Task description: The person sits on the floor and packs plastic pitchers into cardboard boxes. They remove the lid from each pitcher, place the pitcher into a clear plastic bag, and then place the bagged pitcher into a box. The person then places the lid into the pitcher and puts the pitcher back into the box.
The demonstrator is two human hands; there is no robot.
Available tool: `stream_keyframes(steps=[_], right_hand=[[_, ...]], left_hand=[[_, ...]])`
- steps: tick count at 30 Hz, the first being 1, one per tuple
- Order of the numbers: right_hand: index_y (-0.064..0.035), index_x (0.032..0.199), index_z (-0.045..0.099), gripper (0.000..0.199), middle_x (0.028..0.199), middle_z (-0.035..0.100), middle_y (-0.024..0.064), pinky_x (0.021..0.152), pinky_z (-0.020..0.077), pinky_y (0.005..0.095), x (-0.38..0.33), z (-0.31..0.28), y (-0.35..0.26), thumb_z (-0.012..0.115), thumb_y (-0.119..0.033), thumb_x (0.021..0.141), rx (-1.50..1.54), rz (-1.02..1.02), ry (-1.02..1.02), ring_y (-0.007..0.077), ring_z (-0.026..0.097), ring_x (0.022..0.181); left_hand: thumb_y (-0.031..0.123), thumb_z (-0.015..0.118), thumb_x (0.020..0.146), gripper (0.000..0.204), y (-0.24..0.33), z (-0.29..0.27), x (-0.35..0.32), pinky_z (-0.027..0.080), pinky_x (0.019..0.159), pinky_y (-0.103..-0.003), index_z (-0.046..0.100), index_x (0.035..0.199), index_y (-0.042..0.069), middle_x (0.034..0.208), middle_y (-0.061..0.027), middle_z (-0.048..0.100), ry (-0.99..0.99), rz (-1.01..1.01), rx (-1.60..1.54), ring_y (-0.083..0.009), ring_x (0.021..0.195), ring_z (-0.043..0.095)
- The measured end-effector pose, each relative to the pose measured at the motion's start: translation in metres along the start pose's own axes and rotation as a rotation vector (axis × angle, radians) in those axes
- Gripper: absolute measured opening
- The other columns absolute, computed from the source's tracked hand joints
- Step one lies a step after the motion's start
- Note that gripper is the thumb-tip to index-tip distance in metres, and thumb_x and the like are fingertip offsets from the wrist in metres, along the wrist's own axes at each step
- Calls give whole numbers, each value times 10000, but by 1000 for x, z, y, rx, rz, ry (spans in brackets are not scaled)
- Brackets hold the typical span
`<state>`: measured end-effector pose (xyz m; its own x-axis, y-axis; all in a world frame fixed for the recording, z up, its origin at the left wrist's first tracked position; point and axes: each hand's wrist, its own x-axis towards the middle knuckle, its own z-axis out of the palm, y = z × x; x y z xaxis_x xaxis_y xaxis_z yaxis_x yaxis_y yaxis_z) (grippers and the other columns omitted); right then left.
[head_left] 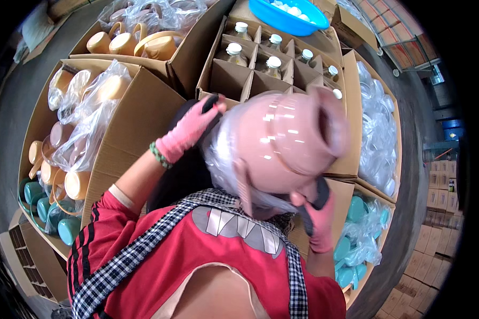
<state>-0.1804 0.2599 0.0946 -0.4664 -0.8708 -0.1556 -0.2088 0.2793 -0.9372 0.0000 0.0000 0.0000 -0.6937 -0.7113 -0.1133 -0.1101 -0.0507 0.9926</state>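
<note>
A glossy pink plastic pitcher, slightly blurred, lies tilted in front of my chest with its dark opening facing right. Clear plastic bag film clings round its left end and underside. My left hand, in a pink glove with black fingertips, is curled closed at the left edge of that film. At the lower right, my right hand, gloved alike, grips the pitcher near its rim; part of those fingers is hidden behind it. Just beyond the pitcher is a divided carton of clear bottles with white caps.
Open boxes on the left hold orange pitchers, teal pitchers and plastic wrap. On the right, one box has clear-wrapped pieces, another teal ones. A blue basin with white caps stands at the back. Stacked cartons stand far right.
</note>
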Motion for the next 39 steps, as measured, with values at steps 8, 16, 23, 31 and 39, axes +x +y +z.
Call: stream_keyframes(steps=[8,16,23,31,39], right_hand=[[-15,1251,303,516,1203,412,117,899,356,341,-46,-127,2,475,-259,830,697,-184,342,250,441,1047],[-31,1204,373,453,1162,437,68,918,306,318,-21,-112,-54,333,-360,895,139,-232,917,179,405,1057],[32,1045,477,345,883,508,71,717,423,296,-3,-156,-65,529,-229,824,3,-710,774,161,494,777],[-5,979,538,436,915,569,159,741,434,349,55,-91,-72,687,-82,578,-1121,-722,222,305,551,838],[-55,748,529,97,615,543,81,519,399,395,66,51,-25,495,-125,690,-1533,-1230,-476,230,528,578]], left_hand=[[410,462,840,470,11,35,40,423,774,-263,527,1063,1,966,-41,572,-705,-444,-522,-103,816,518],[312,564,773,379,-91,78,-5,437,708,-278,578,979,-7,841,-103,617,-661,313,320,-144,766,552],[266,492,822,289,1,7,0,415,770,-261,576,920,8,880,-59,581,120,-138,-686,-155,798,537],[147,436,858,315,87,-107,-46,381,885,-325,440,1126,-19,1088,-125,524,151,631,-794,-203,990,504],[272,373,895,360,71,-145,-68,329,932,-403,462,1111,-2,1096,-131,511,504,624,-545,-247,1008,480]])
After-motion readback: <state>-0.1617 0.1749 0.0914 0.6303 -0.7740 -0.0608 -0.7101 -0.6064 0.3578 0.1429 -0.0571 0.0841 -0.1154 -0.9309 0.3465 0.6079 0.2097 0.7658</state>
